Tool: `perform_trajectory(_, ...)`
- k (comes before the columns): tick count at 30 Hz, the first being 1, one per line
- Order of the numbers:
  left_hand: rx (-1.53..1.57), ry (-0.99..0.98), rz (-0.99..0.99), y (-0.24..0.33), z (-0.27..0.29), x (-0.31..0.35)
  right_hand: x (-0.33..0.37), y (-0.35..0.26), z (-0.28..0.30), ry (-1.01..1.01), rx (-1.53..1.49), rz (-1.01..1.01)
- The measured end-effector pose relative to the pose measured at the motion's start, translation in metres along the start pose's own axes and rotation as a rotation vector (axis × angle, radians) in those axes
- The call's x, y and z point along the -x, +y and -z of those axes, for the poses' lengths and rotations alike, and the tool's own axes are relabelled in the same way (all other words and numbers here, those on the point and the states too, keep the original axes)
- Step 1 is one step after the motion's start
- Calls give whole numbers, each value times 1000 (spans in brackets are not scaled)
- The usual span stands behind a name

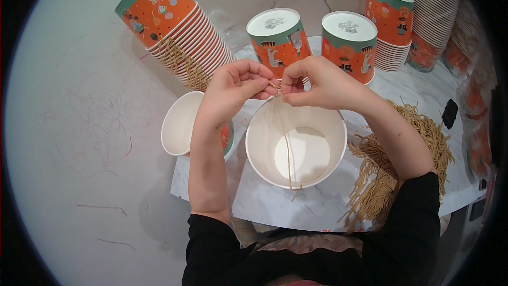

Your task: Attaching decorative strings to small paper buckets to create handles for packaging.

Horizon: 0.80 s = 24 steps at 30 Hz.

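A paper bucket (256, 143), white inside, stands upright with its mouth toward me. At its far rim my left hand (235, 86) and my right hand (312, 83) are close together, both with fingers pinched on a tan cord (289, 151). The cord runs from the fingertips across the bucket's mouth, and a knotted end lies over the near rim. How the cord meets the far rim is hidden behind the fingers. Beneath my right forearm lies a thick bundle of tan cords (418, 127).
To the left, another open bucket (180, 124) leans beside my left forearm. A long tilted stack of orange and green buckets (164, 16) has tan cords draped on it. Upside-down buckets (275, 24) stand beyond my hands, with more stacks (391, 26) at the far right.
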<state>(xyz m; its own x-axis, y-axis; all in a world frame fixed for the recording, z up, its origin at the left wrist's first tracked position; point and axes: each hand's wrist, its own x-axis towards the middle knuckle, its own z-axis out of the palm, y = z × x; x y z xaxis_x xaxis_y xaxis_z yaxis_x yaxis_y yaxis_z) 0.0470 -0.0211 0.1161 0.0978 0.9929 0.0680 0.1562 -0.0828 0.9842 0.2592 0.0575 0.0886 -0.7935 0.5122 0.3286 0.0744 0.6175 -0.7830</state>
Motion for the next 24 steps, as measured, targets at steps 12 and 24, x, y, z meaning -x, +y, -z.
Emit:
perform_trajectory(12,-228,94,-78,-12,7,-3,-5,13,5,292,101,-28)
perform_trajectory(24,-563,30,-97,-16,-22,-6,-10,22,6,254,-73,-27)
